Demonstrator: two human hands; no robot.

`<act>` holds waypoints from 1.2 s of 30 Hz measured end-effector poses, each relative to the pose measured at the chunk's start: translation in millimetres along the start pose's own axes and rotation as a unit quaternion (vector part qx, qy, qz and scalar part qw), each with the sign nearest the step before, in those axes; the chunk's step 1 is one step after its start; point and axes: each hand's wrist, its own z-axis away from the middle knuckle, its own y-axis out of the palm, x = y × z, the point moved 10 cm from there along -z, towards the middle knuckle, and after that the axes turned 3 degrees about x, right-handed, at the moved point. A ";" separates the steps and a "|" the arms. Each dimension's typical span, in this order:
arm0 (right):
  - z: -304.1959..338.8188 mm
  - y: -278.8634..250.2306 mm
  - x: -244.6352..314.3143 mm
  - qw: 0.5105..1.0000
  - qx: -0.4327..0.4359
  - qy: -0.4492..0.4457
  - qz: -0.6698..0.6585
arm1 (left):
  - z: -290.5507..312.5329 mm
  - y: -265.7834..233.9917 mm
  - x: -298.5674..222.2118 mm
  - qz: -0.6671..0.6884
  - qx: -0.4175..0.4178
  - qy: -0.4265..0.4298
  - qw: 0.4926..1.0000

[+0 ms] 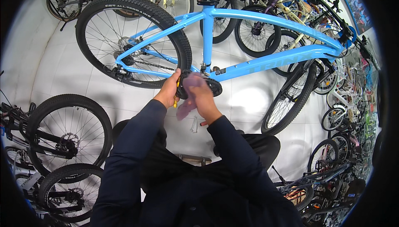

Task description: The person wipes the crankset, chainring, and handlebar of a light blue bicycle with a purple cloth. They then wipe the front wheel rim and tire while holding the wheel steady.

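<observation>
The light blue mountain bike frame (208,40) stands upright in front of me, its rear wheel (185,48) on the left. My left hand (168,90) is closed around what looks like a black pedal (181,89) with yellow along its edge, beside the crank. Just right of it, my right hand (203,96) grips a mauve cloth (185,110), held against the pedal and crank area. Cloth and right fingers are smeared by motion. The chainring (215,86) shows partly behind the right hand.
On the pale floor between my legs lie a silver wrench (194,125) and a small red-ended item (203,123). The bike's front wheel (291,102) stands to the right. More bicycles crowd the back and right side; large bike wheels (68,133) stand at the left.
</observation>
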 end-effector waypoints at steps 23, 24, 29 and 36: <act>19.2 -11.8 3.6 0.983 -0.150 -0.081 0.069 | 8.2 -11.9 -4.2 -0.042 -0.125 -0.022 0.991; 23.8 -18.9 6.5 0.985 -0.158 -0.067 0.014 | 8.8 -12.1 -4.3 -0.034 -0.128 -0.021 0.991; -0.7 -8.9 50.2 0.964 -0.105 -0.180 0.163 | 9.9 -7.2 -5.7 -0.017 -0.116 -0.002 0.993; -20.7 10.0 30.2 0.897 -0.063 -0.206 0.385 | 13.3 -18.6 -5.5 -0.034 -0.139 -0.003 0.990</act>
